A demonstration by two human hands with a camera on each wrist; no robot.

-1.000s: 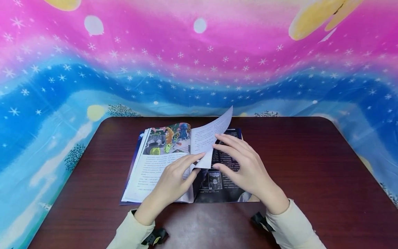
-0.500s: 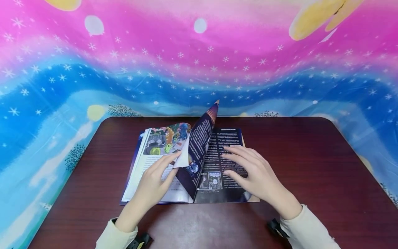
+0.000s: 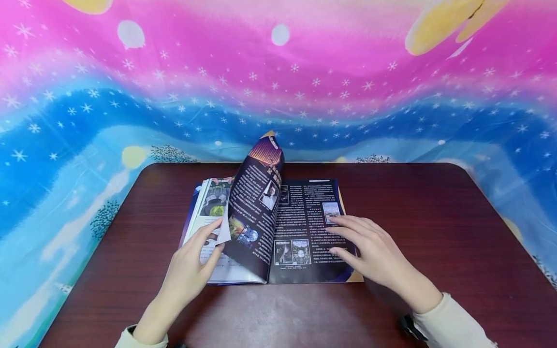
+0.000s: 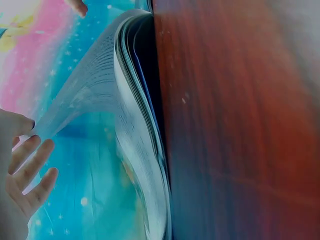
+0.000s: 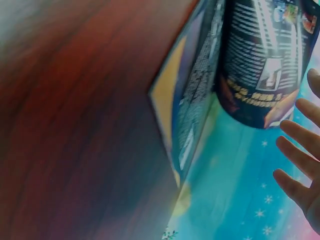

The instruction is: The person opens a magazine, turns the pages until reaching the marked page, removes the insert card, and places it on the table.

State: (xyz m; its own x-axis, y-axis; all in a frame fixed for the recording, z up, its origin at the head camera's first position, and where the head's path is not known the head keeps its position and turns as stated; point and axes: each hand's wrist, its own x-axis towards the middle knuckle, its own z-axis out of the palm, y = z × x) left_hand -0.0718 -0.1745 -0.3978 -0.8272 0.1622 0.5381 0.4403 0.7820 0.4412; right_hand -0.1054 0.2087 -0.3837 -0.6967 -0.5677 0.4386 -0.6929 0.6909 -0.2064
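An open magazine (image 3: 304, 222) lies on the table, its right side a dark page with light print and small pictures. My left hand (image 3: 187, 266) pinches the near outer corner of a raised page (image 3: 254, 193), which curves up over the left half. In the left wrist view, thumb and forefinger of the left hand (image 4: 25, 165) meet at the corner of that page (image 4: 85, 80). My right hand (image 3: 370, 246) is at the right page's outer edge, fingers spread and holding nothing. The right wrist view shows this hand (image 5: 305, 145) with its fingers apart.
The magazine rests on a dark reddish-brown wooden table (image 3: 435, 217) with rounded far corners. Behind and beside the table hangs a pink and blue cloth (image 3: 304, 87) with snowflakes. A cream sleeve (image 3: 452, 321) covers the right forearm, with a black strap (image 3: 411, 328) at the wrist.
My left hand has moved left and toward me, carrying the page from the right side over to the left. The right hand has drawn back to the right, away from the page.
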